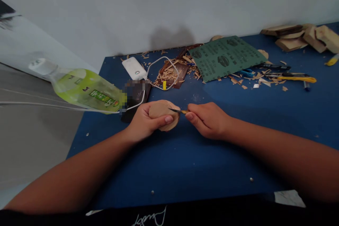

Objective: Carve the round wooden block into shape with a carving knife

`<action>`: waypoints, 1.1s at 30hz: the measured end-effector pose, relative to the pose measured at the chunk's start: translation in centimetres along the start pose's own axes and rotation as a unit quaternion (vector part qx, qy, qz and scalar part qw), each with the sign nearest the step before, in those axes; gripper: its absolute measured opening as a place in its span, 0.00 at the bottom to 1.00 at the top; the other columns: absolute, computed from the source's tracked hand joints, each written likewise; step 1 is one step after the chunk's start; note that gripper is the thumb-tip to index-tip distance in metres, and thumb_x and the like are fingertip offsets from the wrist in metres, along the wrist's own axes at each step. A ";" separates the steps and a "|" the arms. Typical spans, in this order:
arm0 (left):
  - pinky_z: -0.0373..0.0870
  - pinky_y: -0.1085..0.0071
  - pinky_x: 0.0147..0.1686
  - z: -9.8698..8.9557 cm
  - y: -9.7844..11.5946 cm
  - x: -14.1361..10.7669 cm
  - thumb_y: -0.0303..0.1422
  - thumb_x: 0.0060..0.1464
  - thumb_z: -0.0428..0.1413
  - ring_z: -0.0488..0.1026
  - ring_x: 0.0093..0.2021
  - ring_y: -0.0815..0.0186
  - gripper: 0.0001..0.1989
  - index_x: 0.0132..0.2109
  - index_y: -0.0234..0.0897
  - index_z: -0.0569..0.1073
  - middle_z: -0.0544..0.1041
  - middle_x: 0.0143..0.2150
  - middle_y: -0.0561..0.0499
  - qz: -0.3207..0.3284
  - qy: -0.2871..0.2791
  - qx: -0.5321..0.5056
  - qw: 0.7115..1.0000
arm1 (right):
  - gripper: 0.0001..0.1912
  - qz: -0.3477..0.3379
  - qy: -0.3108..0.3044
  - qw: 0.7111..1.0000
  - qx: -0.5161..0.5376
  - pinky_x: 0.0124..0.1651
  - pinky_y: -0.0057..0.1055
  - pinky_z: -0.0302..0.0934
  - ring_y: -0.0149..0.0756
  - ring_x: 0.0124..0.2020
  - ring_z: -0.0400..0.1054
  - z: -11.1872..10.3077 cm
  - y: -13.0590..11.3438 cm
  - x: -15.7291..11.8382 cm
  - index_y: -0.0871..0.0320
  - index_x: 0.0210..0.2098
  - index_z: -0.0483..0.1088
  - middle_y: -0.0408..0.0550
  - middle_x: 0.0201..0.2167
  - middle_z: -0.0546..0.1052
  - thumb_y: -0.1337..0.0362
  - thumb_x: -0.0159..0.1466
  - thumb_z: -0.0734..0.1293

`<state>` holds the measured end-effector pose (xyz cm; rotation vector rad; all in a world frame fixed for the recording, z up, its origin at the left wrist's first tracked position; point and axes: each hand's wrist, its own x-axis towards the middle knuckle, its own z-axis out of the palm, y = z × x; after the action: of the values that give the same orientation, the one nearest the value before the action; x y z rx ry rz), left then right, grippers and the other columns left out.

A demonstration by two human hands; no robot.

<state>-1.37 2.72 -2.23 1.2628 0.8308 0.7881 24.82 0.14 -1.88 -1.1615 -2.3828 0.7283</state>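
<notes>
My left hand (143, 122) is closed around a round, pale piece of wood (161, 111), its thumb lying across the near face. In my right hand (208, 120) is a carving knife (176, 110), gripped in a fist with the handle mostly hidden. The thin, dark blade points left and lies at the upper right part of the wood, apparently touching it. Both hands are above the blue table (169, 169), near its middle.
A large bottle with a green label (87, 90) leans at the left, by a dark phone (135, 95) and a white power bank (134, 67) with cable. Wood shavings (168, 72), green sandpaper (229, 56), a yellow cutter (298, 78) and wood blocks (304, 37) lie farther back.
</notes>
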 end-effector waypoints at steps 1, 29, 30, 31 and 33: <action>0.77 0.77 0.35 0.0 0.0 0.0 0.35 0.51 0.75 0.80 0.34 0.69 0.17 0.48 0.39 0.86 0.85 0.40 0.48 -0.004 -0.002 -0.003 1.000 | 0.26 -0.001 0.000 1.000 -0.002 0.33 0.34 0.42 0.34 0.26 0.58 0.0 0.0 0.0 0.54 0.37 0.63 0.44 0.27 0.71 0.45 0.80 0.48; 0.80 0.59 0.55 0.9 -0.1 0.2 0.36 0.50 0.75 0.84 0.50 0.55 0.16 0.42 0.36 0.80 0.86 0.50 0.43 0.045 0.067 0.066 0.995 | 0.17 0.051 0.170 0.973 0.145 0.37 0.31 0.58 0.33 0.31 0.67 1.5 2.5 1.2 0.55 0.43 0.69 0.42 0.31 0.74 0.49 0.77 0.61; 0.79 0.59 0.56 1.0 0.1 0.1 0.36 0.51 0.75 0.84 0.51 0.55 0.16 0.41 0.36 0.79 0.86 0.51 0.43 0.049 0.068 0.074 0.994 | 0.15 0.050 0.169 0.972 0.155 0.36 0.31 0.58 0.33 0.29 0.66 1.5 2.4 1.2 0.55 0.45 0.70 0.42 0.31 0.75 0.49 0.77 0.62; 0.79 0.58 0.57 1.1 0.2 0.1 0.36 0.51 0.74 0.84 0.52 0.55 0.16 0.41 0.36 0.78 0.86 0.52 0.42 0.052 0.073 0.082 0.993 | 0.14 0.047 0.168 0.971 0.163 0.35 0.31 0.58 0.32 0.29 0.65 1.6 2.3 1.2 0.55 0.46 0.70 0.41 0.31 0.75 0.50 0.76 0.63; 0.79 0.57 0.57 1.3 0.4 0.1 0.38 0.52 0.74 0.83 0.53 0.55 0.17 0.42 0.36 0.76 0.86 0.52 0.42 0.055 0.088 0.099 0.990 | 0.12 0.028 0.169 0.971 0.168 0.35 0.30 0.59 0.32 0.29 0.66 1.7 2.1 1.1 0.55 0.48 0.71 0.42 0.33 0.76 0.53 0.76 0.64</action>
<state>-0.21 2.27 -1.68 1.4381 1.0083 0.9334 24.59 1.65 -4.35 -1.1074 -1.8690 0.8390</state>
